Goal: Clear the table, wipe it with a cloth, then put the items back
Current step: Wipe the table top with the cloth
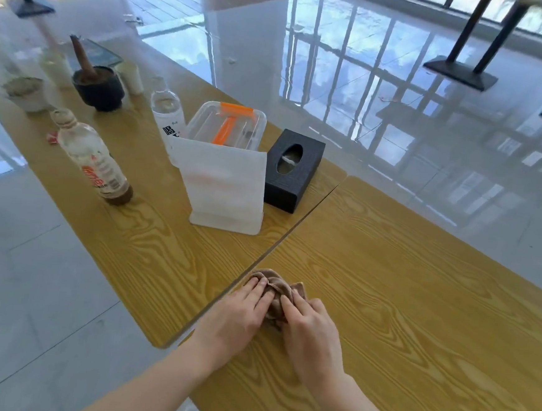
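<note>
A crumpled brown cloth point(276, 290) lies on the near wooden table point(416, 314), close to the seam between the two tables. My left hand point(238, 316) and my right hand point(309, 335) both rest on it, fingers pressing and pinching its folds. On the adjoining table point(150, 244) stand a white bag point(224, 187), a black tissue box point(290, 171), a clear lidded container with orange clips point(230, 122), a clear water bottle point(167, 109) and a bottle with a red label and a brown dreg point(93, 159).
Further back on the left table stand a dark mortar with a pestle point(97, 86), a white cup point(132, 76), pale pots point(27, 92) and a small red wrapper point(52, 137). Glossy tiled floor surrounds the tables; black table legs point(463, 58) stand at the far right.
</note>
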Motion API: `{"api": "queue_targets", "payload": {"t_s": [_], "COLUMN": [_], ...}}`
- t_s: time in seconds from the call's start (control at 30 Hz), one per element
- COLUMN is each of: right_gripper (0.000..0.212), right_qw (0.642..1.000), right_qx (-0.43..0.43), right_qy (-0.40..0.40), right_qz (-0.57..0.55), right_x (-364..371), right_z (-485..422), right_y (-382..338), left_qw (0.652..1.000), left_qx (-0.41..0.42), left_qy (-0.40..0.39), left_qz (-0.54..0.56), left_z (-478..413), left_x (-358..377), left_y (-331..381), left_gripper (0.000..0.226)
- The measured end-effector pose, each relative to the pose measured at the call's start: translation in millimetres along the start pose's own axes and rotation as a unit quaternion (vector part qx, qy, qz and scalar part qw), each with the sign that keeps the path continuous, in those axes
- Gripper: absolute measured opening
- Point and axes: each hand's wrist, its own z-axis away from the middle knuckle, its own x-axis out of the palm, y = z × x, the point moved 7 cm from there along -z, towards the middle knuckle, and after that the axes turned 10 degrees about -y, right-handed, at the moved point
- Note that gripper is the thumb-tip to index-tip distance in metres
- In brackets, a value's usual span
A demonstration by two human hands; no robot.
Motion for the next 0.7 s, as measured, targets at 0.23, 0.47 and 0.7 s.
{"api": "queue_targets", "payload": {"t_s": [0.23,0.47,0.7], "right_gripper": [0.034,0.031,0.037], "right_qw": [0.996,0.993,0.990], "right_qx": [0.037,-0.039,-0.065], "right_qy": [-0.017,-0.030,-0.077], "right_qz": [-0.073,-0.103,-0.097], "right_x": [13.2,27.3,42.6], "right_z": [-39.7,-96.0,-135.7], "right_y": [-55.8,-117.5,-160.7], "left_qw": [0.998,0.998,0.994], "left_qx": [0.000,-0.060,-0.105], "left_qy": [-0.013,-0.008,0.009], "left_qz": [-0.054,-0.032,-0.008], "left_z": [9.1,33.1,49.5], "left_x": [-11.5,-10.2,-5.2], "left_y": [-69.6,-147.2,-200.6], "left_gripper": [0.059,0.067,0.073]}}
